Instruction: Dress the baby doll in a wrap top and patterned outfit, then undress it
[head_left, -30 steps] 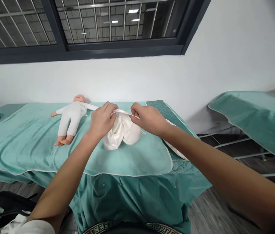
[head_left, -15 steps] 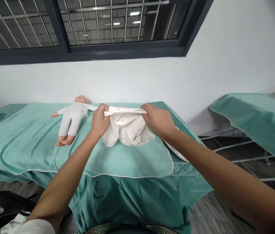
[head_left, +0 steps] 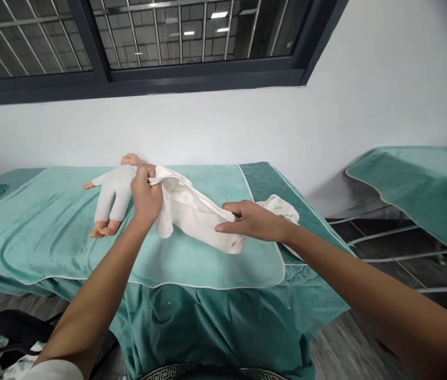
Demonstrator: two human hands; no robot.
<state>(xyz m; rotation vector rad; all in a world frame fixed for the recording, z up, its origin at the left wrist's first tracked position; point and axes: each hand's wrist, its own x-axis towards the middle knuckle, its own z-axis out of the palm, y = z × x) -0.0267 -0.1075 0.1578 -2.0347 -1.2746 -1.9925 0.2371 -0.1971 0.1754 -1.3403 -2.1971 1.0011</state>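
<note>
A white baby garment (head_left: 197, 216) is stretched above the green bed cover, its left end raised and its right end lower. A short sleeve-like part hangs near its left end. My left hand (head_left: 147, 194) is closed around the upper left edge. My right hand (head_left: 247, 219) pinches the lower right end between thumb and fingers; the fingertips are partly hidden by the cloth. Left of my left hand, a baby doll (head_left: 116, 187) in a pale suit lies on its back, and one of its arms is hidden behind that hand.
The bed (head_left: 68, 227) has a light green cover. A patterned white cloth (head_left: 281, 207) lies near its right end. A second green-covered bed (head_left: 425, 184) stands at right. A black bag (head_left: 13, 327) holding cloths is at lower left. A barred window (head_left: 192, 42) is above.
My left hand has moved left and my right hand down, tilting the garment and spreading it sideways. The patterned cloth at right has come into view. The doll has stayed put.
</note>
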